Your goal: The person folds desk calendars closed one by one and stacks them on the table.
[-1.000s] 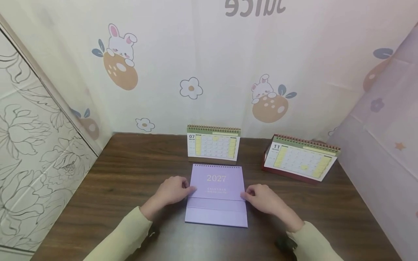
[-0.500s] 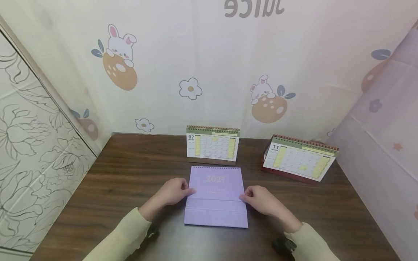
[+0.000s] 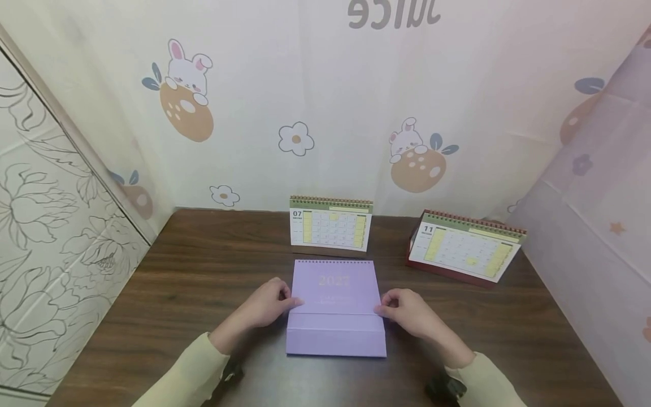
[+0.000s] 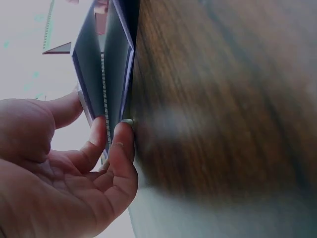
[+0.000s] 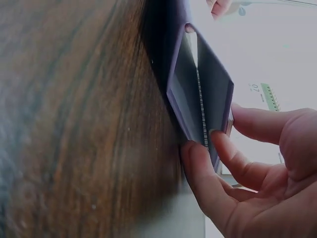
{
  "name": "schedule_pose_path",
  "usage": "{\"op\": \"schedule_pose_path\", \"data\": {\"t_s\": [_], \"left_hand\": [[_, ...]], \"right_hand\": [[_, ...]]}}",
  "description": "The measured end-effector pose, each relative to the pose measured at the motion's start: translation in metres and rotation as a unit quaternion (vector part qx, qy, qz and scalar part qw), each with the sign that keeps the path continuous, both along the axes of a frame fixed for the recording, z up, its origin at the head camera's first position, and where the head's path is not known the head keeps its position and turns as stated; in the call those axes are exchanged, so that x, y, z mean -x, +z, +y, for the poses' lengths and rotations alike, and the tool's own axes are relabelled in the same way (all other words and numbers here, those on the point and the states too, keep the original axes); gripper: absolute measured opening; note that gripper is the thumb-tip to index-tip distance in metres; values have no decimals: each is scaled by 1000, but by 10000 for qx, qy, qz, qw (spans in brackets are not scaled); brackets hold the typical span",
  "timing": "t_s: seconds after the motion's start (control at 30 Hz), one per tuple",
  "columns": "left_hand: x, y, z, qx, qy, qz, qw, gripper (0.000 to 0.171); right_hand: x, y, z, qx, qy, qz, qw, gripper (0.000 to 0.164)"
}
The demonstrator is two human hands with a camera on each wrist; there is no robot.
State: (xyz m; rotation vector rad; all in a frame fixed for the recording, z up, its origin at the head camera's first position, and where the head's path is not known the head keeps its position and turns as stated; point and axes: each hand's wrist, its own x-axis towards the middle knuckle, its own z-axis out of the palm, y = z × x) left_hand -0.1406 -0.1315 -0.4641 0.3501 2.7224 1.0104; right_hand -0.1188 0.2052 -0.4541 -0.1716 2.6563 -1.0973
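A purple desk calendar (image 3: 333, 291) with "2027" on its cover lies low on the table, spiral edge away from me. My left hand (image 3: 267, 304) pinches its left side, thumb on the cover. On the opposite side my right hand (image 3: 412, 311) holds it in the same way. Seen end-on in the left wrist view, the calendar's folded stand (image 4: 126, 74) forms a narrow diamond, with the left fingers (image 4: 99, 136) at its edge. The right wrist view shows the stand's other open end (image 5: 179, 69), where the right fingers (image 5: 198, 158) grip the boards.
Right behind the purple calendar stands a desk calendar page marked 07 (image 3: 330, 226). Another, marked 11 (image 3: 465, 249), stands angled at the back right with a red base. A printed curtain (image 3: 325, 102) hangs along the table's (image 3: 213, 243) back edge.
The purple calendar's cover has sunk flatter, its spiral edge coming slightly lower and toward me. Both hands have kept their hold at its sides, the left shifting slightly down with it.
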Motion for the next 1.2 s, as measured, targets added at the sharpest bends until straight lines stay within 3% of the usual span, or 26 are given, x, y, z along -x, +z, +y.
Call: {"op": "schedule_pose_path", "data": {"t_s": [0.3,0.47,0.6,0.73,0.9,1.2], "left_hand": [[-4,8,-7,-487,96,-333,9982,28],[-5,4,-15,-710,69,-412,9966,30],[-5,2,-23,-959,417,-470,9934,35],[-4,4,-34,-1209,757,-535,9883,41],[-5,6,-52,-1059,918,-509,9888,45],[-8,6,-84,-292,700,-237,9968,53]], "right_hand": [[-1,-5,-2,793,-136,-240,9965,20],[0,-9,-10,1382,-478,-361,9886,49],[1,-8,-20,1339,-404,-342,9896,66],[1,-8,-32,1291,-126,-308,9911,67],[5,-9,-50,1220,253,-237,9919,64],[11,-10,-87,1127,661,-403,9906,59]]}}
